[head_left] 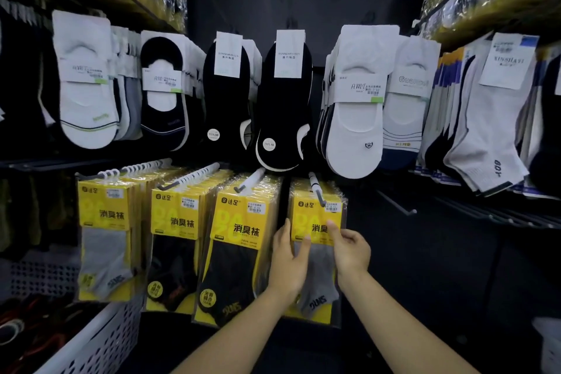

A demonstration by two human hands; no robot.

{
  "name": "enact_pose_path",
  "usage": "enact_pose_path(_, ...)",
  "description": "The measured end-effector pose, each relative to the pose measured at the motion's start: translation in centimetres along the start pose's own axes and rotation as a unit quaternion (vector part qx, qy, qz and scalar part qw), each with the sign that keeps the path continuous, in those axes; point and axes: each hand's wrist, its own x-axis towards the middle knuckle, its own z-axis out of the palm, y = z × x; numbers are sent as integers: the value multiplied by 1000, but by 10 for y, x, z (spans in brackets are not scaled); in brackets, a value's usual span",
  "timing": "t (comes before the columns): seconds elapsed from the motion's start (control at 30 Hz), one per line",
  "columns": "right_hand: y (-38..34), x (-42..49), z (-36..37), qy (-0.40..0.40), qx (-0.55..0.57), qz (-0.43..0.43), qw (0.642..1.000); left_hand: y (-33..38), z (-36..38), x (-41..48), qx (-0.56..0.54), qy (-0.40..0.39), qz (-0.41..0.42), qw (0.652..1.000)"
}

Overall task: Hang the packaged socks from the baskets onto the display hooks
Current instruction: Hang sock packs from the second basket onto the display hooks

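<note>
A yellow sock package with a grey sock (315, 218) hangs at the front of a display hook (316, 188), low and right of centre. My left hand (288, 261) grips its left edge, thumb on the front. My right hand (349, 249) pinches its right side with thumb over the yellow card. Three more hooks to the left carry rows of the same yellow packages, one with black socks (233, 249) right beside my left hand.
A white perforated basket (103, 340) stands at the lower left with dark and red items inside. Loose-carded white and black socks (285, 106) hang in the row above. Bare hooks (397, 203) stick out to the right of the grey package.
</note>
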Motion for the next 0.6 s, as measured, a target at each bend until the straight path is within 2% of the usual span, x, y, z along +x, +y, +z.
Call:
enact_pose_path(0.13,31,-17,-13,31,-20,5,999,-26,-5,-22,28,-17,-22,999)
enact_pose_path(0.23,73,-56,-37,52,-30,11,998,-65,-24,-79,59,-56,-56,995)
enact_pose_path(0.3,112,-95,-57,22,-45,46,998,-101,-45,-130,52,-90,-111,988)
enact_pose_path(0.4,181,-170,-86,-89,-135,152,975,-158,-85,-207,64,-132,-244,959)
enact_pose_path(0.47,225,-219,-106,-219,-213,217,927,-192,-116,-255,96,-176,-307,930)
enact_pose_path(0.53,263,-259,-123,-375,-297,264,838,-217,-149,-299,161,-223,-326,904)
enact_pose_path(0.6,292,-285,-135,-458,-337,288,771,-233,-177,-332,203,-249,-348,880)
